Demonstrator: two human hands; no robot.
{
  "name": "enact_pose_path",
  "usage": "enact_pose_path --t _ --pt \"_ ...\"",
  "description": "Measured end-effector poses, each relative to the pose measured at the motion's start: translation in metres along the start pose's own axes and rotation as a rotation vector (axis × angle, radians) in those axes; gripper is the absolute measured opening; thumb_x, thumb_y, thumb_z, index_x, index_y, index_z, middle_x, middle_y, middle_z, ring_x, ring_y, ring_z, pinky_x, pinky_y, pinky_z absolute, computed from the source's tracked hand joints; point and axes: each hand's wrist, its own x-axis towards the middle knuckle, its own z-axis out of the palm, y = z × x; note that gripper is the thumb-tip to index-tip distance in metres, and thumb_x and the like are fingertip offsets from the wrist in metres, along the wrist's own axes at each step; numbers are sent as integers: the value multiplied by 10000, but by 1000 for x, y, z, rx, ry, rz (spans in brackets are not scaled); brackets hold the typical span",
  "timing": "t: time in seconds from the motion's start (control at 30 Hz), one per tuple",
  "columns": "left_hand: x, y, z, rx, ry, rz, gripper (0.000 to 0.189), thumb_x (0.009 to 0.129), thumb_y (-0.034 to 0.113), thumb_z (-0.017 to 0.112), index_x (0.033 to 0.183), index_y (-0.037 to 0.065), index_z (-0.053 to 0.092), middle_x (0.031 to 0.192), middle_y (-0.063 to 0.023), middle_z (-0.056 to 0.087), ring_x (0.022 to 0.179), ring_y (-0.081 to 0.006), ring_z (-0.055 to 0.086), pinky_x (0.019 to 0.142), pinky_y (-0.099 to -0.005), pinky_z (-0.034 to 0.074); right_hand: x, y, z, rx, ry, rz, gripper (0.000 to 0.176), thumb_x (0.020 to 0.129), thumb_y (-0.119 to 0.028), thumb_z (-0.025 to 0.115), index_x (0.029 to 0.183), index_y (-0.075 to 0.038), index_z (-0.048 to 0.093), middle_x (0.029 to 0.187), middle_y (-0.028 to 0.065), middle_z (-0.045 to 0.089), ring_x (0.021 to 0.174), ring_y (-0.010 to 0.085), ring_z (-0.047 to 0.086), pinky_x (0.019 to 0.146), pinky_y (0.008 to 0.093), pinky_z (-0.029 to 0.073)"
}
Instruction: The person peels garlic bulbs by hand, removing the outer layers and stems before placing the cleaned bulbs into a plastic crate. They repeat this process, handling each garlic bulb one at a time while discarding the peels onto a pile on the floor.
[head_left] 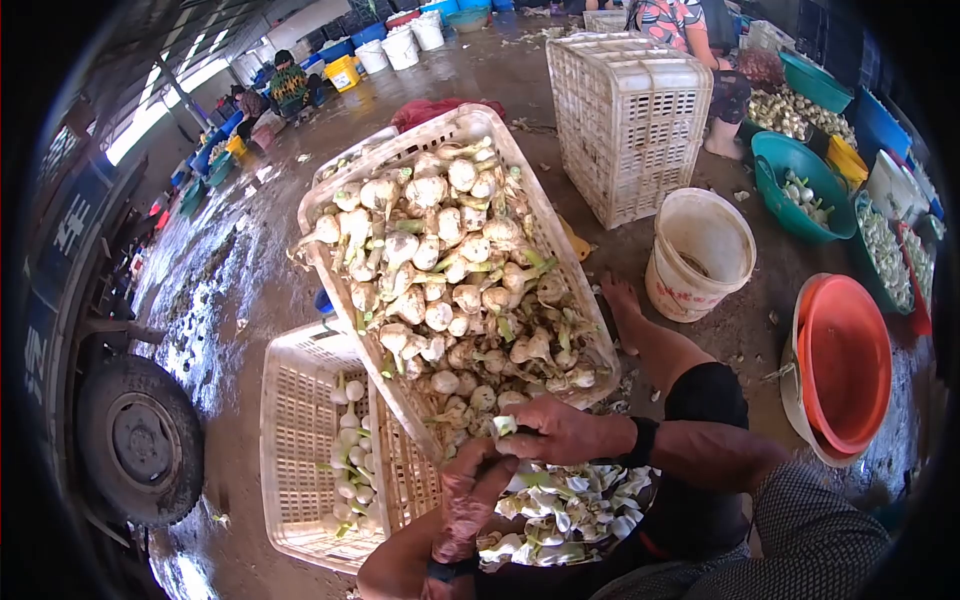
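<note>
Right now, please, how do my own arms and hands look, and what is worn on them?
The left hand and right hand have no gloves. A black band circles the right wrist, a dark strap the left. A grey, finely patterned sleeve covers the right upper arm; the forearm is bare. No left sleeve shows.

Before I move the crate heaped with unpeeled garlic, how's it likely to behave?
The crate will probably feel heavy, since bulbs fill it from end to end. Its molded plastic walls look stiff, so it should hold its shape. The rounded garlic bulbs sit loosely piled, so some could roll off if you tilt it.
</note>
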Motion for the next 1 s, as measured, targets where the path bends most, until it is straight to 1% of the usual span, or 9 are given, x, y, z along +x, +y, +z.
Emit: enact_pose_path --t 0.2,0.3,0.47,0.6,0.67,0.7,0.73,0.77,1.0 --pt "6 -5 -3 -153 13 -103 476 784 73 720 1188 -72 514 1008 -140 632 895 -202 631 793 -320 538 0 -19 -5 114 94 136 209 951 -214 573 880 -18 554 664 52 580 607 126 578 536 310 453" --pt "5 9 -1 -189 -18 -77 573 761 93 748 1239 -91 490 1044 -167 632 941 -205 628 816 -312 531 -2 -12 -1 523 198 331 205 967 -196 563 833 -41 581 604 -23 557 539 33 512 476 215 401" --pt "2 22 -5 -206 -72 -20 615 729 -2 724 1284 -57 464 1136 -191 601 1008 -249 615 900 -356 516 3 -5 -7 507 285 392 219 970 -221 571 869 -32 616 665 -8 584 582 55 548 509 222 439" --pt "-5 21 -6 -278 -230 115 618 701 -52 706 1281 -17 496 1188 -189 593 1048 -267 614 937 -382 505 12 -1 -37 635 669 475 218 975 -203 545 853 -32 602 635 7 586 504 79 535 451 234 438" --pt "-4 20 -6 -423 -206 147 617 682 -102 676 1269 27 538 1245 -182 577 1084 -282 613 951 -397 503 5 -6 -37 305 521 415 228 962 -211 558 848 -17 594 614 22 579 488 84 537 440 255 437" --pt "-3 27 -4 -445 -189 212 599 683 -115 665 1256 26 557 1280 -177 562 1115 -300 604 957 -394 500 -4 5 -35 -9 264 396 191 916 -198 578 848 -21 597 602 49 575 473 137 554 454 301 452" --pt "-5 31 -3 -441 -187 213 599 683 -115 665 1256 26 557 1280 -177 562 1115 -300 604 957 -394 500 -8 41 -20 -343 119 -55 152 866 -186 585 841 -38 604 607 80 578 493 219 575 488 350 465" --pt "-7 35 -2 -514 -128 204 596 672 -73 695 1245 19 559 1281 -185 561 1119 -305 599 950 -408 503 -21 49 -13 -522 -318 -37 93 845 -151 586 846 -61 610 644 103 591 545 301 588 518 382 475" --pt "-3 25 -11 -700 -3 224 552 793 202 743 1249 -9 514 1245 -221 553 1125 -338 590 912 -451 525 -13 20 -7 -115 -233 28 126 862 -156 597 827 -36 583 649 151 564 593 327 590 545 405 457"
